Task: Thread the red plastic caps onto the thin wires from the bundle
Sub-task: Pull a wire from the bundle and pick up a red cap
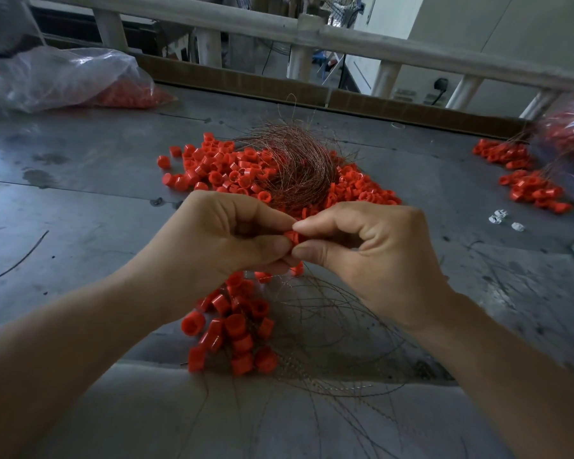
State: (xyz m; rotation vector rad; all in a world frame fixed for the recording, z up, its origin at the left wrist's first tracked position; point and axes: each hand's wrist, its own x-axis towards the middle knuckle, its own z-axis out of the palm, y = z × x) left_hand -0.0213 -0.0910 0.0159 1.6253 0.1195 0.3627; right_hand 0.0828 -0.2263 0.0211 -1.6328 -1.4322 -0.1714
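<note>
My left hand (226, 236) and my right hand (368, 250) meet at the middle of the view and both pinch one red cap (292, 236) between thumb and fingertips. A coppery wire bundle (295, 164) lies just beyond them on a loose pile of red caps (219, 167). Below my hands hangs a cluster of threaded caps (236, 323), with their thin wires (338, 329) looping over the near table edge. Whether a wire passes through the pinched cap is hidden by my fingers.
The grey metal table (80, 200) holds a clear plastic bag of caps (70, 81) at the far left, more caps (527, 183) and another bag (570, 137) at the right, small white pieces (504, 220), and a stray wire (24, 255). A railing (279, 31) runs behind.
</note>
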